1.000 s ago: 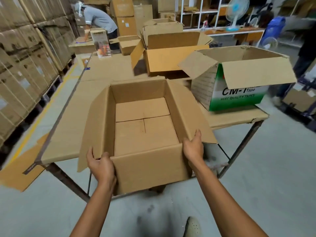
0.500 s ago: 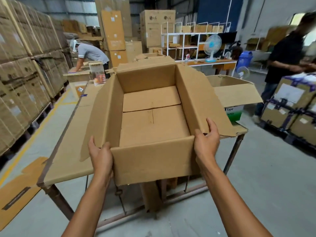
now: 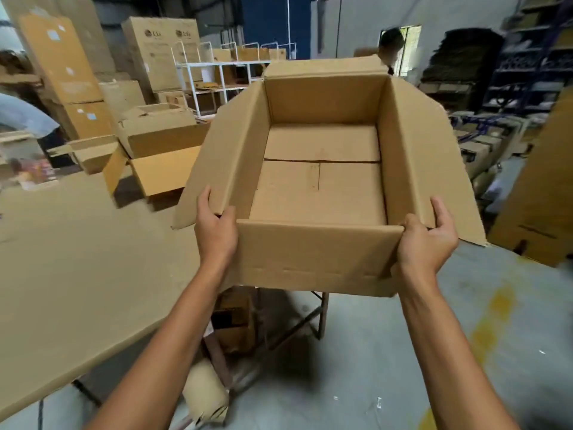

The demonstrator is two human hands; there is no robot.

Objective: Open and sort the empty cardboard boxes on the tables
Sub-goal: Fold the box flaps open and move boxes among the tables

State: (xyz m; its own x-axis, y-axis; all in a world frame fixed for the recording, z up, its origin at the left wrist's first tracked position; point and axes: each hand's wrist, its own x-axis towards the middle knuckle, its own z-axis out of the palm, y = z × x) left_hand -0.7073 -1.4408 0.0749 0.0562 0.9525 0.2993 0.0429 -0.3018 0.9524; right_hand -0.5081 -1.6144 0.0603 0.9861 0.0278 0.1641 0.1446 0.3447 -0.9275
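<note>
An open, empty brown cardboard box [image 3: 319, 181] hangs in the air in front of me, all its top flaps spread outward. My left hand [image 3: 215, 232] grips its near left corner, fingers curled over the left flap's edge. My right hand [image 3: 426, 240] grips the near right corner the same way. The box is lifted off the cardboard-covered table [image 3: 77, 274] and sits to the right of it, over the floor. More open boxes [image 3: 161, 169] stand on the table at the back left.
Tall stacked cartons [image 3: 62, 69] and a white metal rack [image 3: 214, 76] fill the background. A person [image 3: 392, 45] stands behind the box; another person's sleeve [image 3: 24, 114] shows at far left. Flat cardboard [image 3: 539, 193] leans at the right. Packed boxes lie at right rear.
I lifted the box off the table and swung it to the right while the view turned right. Both hands kept their grip on the near corners.
</note>
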